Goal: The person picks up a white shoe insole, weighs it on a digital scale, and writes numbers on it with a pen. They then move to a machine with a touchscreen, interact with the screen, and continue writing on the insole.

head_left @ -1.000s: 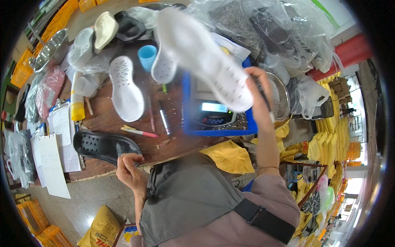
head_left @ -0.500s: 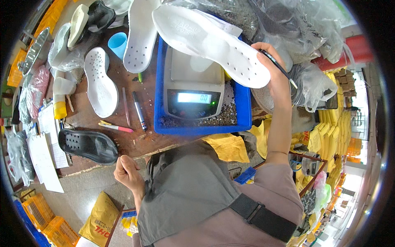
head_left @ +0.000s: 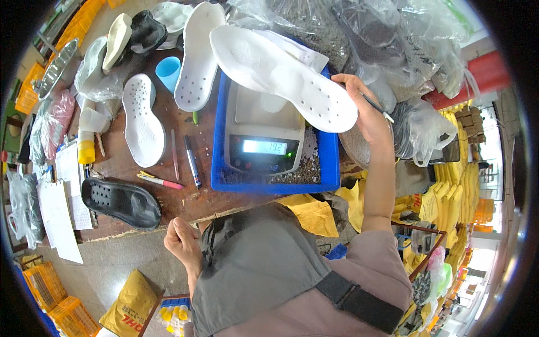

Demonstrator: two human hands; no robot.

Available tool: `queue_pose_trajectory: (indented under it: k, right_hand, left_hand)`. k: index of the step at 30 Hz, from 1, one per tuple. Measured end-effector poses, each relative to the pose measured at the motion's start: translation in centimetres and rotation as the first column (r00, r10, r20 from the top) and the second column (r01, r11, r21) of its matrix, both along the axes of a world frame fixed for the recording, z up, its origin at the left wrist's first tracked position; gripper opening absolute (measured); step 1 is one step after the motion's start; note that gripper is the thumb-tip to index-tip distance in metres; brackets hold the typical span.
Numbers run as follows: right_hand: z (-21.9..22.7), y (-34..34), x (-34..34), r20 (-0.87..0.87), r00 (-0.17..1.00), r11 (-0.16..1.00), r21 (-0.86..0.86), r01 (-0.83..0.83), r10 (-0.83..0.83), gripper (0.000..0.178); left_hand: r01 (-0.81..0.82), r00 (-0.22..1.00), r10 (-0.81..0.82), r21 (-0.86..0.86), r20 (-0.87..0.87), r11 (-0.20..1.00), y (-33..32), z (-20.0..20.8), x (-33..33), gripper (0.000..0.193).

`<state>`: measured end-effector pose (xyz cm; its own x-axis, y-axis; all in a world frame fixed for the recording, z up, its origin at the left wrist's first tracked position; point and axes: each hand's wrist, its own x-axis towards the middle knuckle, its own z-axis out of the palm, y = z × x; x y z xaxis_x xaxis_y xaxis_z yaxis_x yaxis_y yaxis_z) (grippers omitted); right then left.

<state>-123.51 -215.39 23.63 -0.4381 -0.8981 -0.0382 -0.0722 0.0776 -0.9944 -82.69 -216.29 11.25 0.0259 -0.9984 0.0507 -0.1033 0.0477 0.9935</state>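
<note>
My left hand (head_left: 182, 241) curled into a fist by the table (head_left: 182, 211), a scale (head_left: 258, 128) in a blue tray (head_left: 269, 186), my right hand (head_left: 366, 115) holding a pen (head_left: 375, 105) and one end of a white sole (head_left: 283, 76) above the scale, plastic bags (head_left: 387, 33) beyond

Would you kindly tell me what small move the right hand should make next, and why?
Perhaps the right hand should ease its grip on the white sole, provided it sits steady: the sole lies across the lit scale in this view, and holding one end could sway the reading. Whether sole and scale touch is unclear.
</note>
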Motion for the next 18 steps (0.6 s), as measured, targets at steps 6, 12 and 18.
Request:
queue_pose_trajectory:
  k: [6,12,18]
  right_hand:
    - [-0.50,0.37,-0.20,0.071,0.997,1.000,-0.012,-0.002,0.003,0.033]
    - [-0.52,0.50,-0.56,0.154,0.988,0.997,-0.076,0.025,-0.013,0.031]
    - [-0.85,-0.12,-0.73,0.138,0.990,0.996,-0.086,-0.025,0.037,0.030]
  left_hand:
    - [0.032,0.999,-0.032,0.027,0.002,0.999,0.03,0.23,-0.35,0.047]
    - [0.059,0.997,-0.060,0.024,0.039,0.998,-0.02,0.04,-0.66,0.048]
    - [0.069,0.997,-0.070,0.030,0.035,0.997,0.15,0.10,-1.00,0.047]
